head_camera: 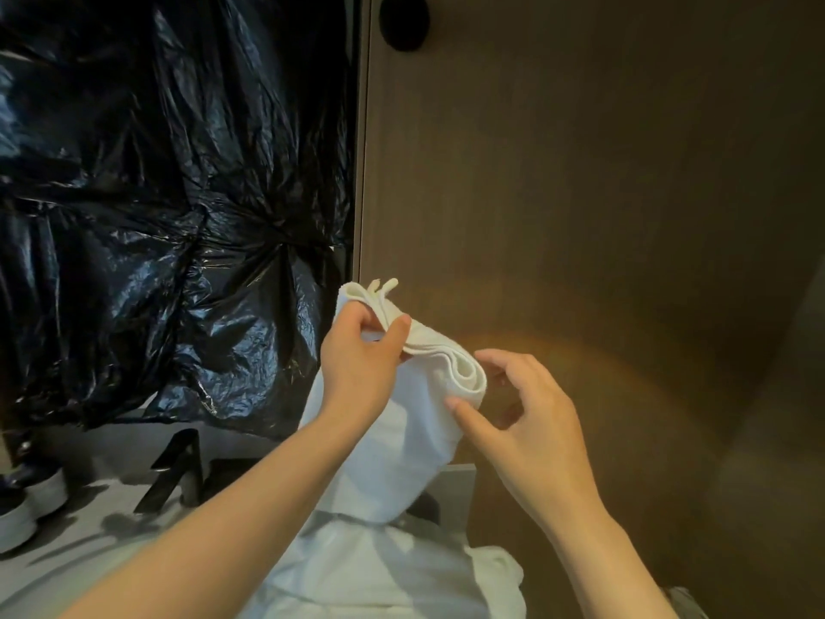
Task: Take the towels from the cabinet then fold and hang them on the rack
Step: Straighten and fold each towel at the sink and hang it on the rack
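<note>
A white towel [415,422] hangs folded in front of me, its top edge bunched into layers. My left hand [361,355] pinches the upper left corner of the folded edge between thumb and fingers. My right hand [527,408] is beside the rolled right end, fingers loosely curled, its fingertips touching the cloth without a clear grip. More white towel [379,569] lies heaped below, near my body. No rack shows in this view.
A brown wooden panel [580,194] fills the right side, with a dark round knob [404,22] at the top. Crinkled black plastic sheeting [169,194] covers the left. Shoes [27,498] and a black angled stand [178,471] sit on the grey surface at lower left.
</note>
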Tool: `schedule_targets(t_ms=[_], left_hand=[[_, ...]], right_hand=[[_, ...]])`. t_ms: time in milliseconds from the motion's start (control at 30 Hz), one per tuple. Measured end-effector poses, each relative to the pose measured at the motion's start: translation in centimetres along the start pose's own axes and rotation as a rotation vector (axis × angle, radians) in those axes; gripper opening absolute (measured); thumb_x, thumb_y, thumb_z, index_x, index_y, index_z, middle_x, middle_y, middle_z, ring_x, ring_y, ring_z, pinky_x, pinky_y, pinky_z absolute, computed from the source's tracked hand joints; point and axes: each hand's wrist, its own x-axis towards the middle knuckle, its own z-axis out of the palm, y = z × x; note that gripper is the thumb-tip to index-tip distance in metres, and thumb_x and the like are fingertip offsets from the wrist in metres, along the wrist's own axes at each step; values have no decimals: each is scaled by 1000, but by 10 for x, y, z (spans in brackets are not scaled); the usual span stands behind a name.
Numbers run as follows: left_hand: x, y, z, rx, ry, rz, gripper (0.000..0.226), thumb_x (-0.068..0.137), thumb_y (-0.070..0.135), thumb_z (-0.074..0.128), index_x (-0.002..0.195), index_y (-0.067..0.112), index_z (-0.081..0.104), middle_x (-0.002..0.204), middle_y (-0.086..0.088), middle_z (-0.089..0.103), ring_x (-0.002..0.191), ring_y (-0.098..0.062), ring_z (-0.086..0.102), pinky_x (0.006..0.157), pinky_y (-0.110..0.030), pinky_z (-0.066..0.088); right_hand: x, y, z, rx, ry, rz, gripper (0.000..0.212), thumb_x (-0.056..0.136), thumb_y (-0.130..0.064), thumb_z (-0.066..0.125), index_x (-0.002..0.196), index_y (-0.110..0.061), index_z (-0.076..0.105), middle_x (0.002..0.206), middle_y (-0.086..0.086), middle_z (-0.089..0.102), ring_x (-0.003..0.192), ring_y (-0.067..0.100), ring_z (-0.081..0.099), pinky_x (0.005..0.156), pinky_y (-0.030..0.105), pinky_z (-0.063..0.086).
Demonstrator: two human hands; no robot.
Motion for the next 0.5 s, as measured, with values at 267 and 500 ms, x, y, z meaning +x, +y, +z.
schedule_targets(t_ms=[267,500], left_hand=[[-10,-5,-6,-17,-20,-86,30,86,29,69,70,13,50,59,10,55,53,-1,49,55,-17,39],[-18,-6,-16,-47,-33,-95,30,86,29,69,68,15,50,54,19,59,52,4,53,54,-12,37]], right_hand=[[2,-7,8,11,92,-9,40,79,-65,55,108,-40,65,101,-26,63,94,-5,59,73,17,55],[0,-13,16,4,113,-46,27,88,-53,56,107,-38,68,102,-24,66,94,-3,62,77,18,53]])
